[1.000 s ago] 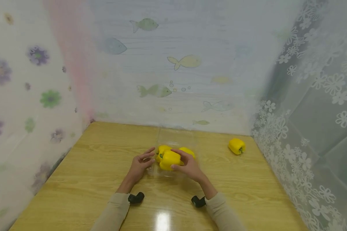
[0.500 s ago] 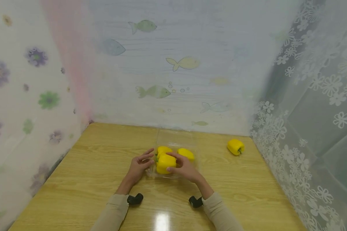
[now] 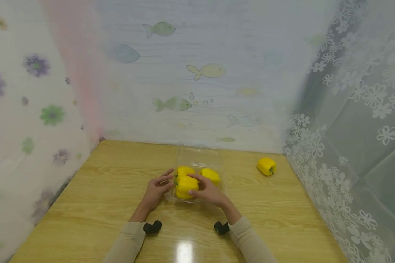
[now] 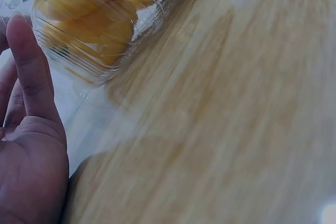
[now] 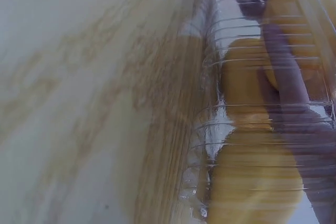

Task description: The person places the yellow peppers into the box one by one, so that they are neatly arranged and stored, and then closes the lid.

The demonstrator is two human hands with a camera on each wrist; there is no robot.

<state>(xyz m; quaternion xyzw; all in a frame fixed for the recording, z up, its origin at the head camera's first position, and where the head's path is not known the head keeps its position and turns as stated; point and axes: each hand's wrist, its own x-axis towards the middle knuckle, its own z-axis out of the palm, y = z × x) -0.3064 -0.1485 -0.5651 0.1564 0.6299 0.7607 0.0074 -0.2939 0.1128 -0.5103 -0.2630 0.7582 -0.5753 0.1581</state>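
A clear plastic container stands mid-table with its lid raised at the back. Inside it, my right hand grips the front yellow bell pepper between thumb and fingers. Behind that lies another yellow bell pepper, partly covered, and a third yellow pepper sits at the back right. My left hand is at the container's left side, fingers loosely extended and holding nothing. In the left wrist view a finger overlaps the container wall; contact is hard to judge. The right wrist view shows my fingers through the ribbed plastic.
One more yellow bell pepper lies on the wooden table at the far right. A fish-patterned curtain closes off the back, and patterned sheets hang on both sides. A black wrist camera is worn on the left wrist.
My right hand has brought the front pepper left and slightly toward me, lower into the container, uncovering more of the back-right pepper. My left hand has stayed beside the container.
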